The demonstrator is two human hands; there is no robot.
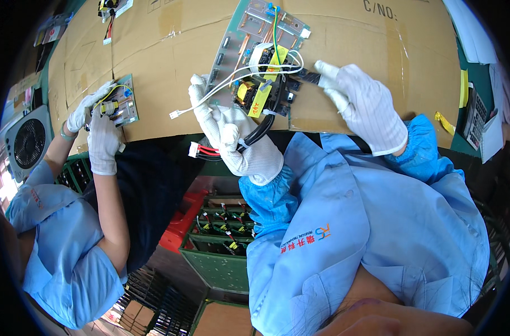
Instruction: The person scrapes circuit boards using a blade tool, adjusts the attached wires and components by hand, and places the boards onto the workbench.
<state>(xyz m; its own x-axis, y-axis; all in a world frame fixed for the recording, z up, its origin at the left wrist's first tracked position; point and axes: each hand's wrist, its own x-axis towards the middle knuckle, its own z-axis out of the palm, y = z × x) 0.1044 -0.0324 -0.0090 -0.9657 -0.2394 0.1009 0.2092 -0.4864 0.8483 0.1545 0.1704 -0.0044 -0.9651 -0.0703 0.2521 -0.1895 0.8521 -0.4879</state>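
Upper centre: circuit board (254,28) populated, white plug (174,114) unconnected. Left hand (238,140) curls round black cables (260,131) — right hand (364,103) at black strip (309,77), grip unclear.

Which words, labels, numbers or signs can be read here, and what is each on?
I won't copy the wording, only place it.
Cardboard: large black print, legible.
Wearer's jacket: red and blue lettering, legible.
Yellow label on the circuit board: dark marks, unclear.
Co-worker's jacket: red lettering, too small to read.
Calculator: key markings too small to read.
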